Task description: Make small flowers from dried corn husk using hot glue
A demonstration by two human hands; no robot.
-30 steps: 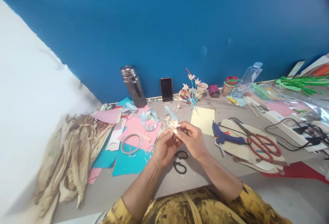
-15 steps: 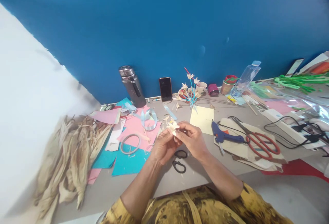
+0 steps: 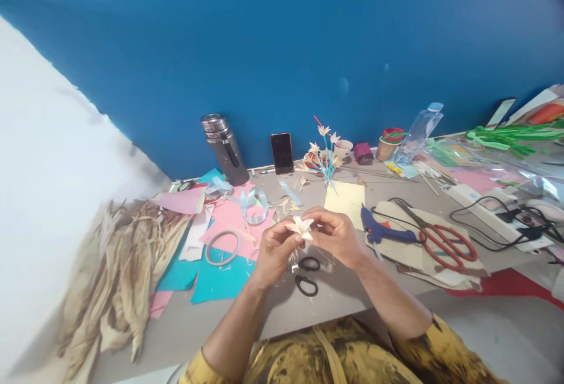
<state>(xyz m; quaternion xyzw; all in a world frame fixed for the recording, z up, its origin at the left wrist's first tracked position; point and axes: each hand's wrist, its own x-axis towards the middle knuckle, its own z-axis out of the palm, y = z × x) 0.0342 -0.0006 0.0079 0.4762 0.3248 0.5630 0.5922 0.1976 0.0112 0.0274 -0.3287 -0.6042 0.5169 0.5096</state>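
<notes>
A small cream-white handmade flower (image 3: 301, 228) with pointed petals is held between both hands above the table. The fingers and thumb of my left hand (image 3: 277, 250) pinch it from the left side. From the right, my right hand (image 3: 337, 236) grips it with thumb and curled fingers; its fingertips are partly hidden behind the petals. Just below the hands lie black-handled scissors (image 3: 307, 285), their blades mostly out of sight. Behind the hands, similar flowers on blue stems (image 3: 326, 158) stand in a bunch.
Dried husks (image 3: 118, 278) hang over the left table edge. Tape (image 3: 222, 248) lies on coloured paper (image 3: 220, 281). A thermos (image 3: 227, 152), a phone (image 3: 282, 154) and a bottle (image 3: 418, 134) stand at the back. Right are a glue gun (image 3: 388, 231), red-handled scissors (image 3: 447, 248) and a power strip (image 3: 493, 214).
The flower has turned so that its open petals face up toward me. Both hands have spread slightly apart around it, and the black-handled scissors show a little more.
</notes>
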